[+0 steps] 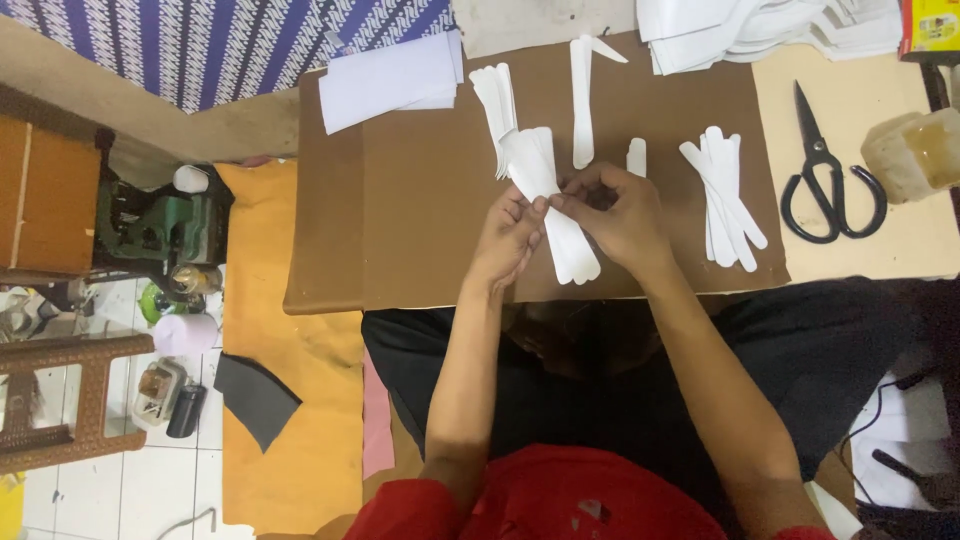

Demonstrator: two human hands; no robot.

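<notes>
Both my hands meet over a brown board (pixel 420 230). My left hand (pixel 508 240) and my right hand (pixel 618 215) pinch a bundle of long white rounded-end strips (pixel 550 205) that lies slanted between them. The fingertips of both hands touch near the middle of the bundle. Another fan of white strips (pixel 495 105) lies just beyond it, and a single long strip (pixel 582 100) stands beside that. A short white piece (pixel 636 155) peeks out above my right hand.
A loose pile of white strips (pixel 725 200) lies right of my right hand. Black scissors (pixel 825 175) rest on the pale table at the right. White sheets (pixel 390 80) lie at the board's far left corner, more white pieces (pixel 760 30) at the back. A yellowish block (pixel 915 150) sits far right.
</notes>
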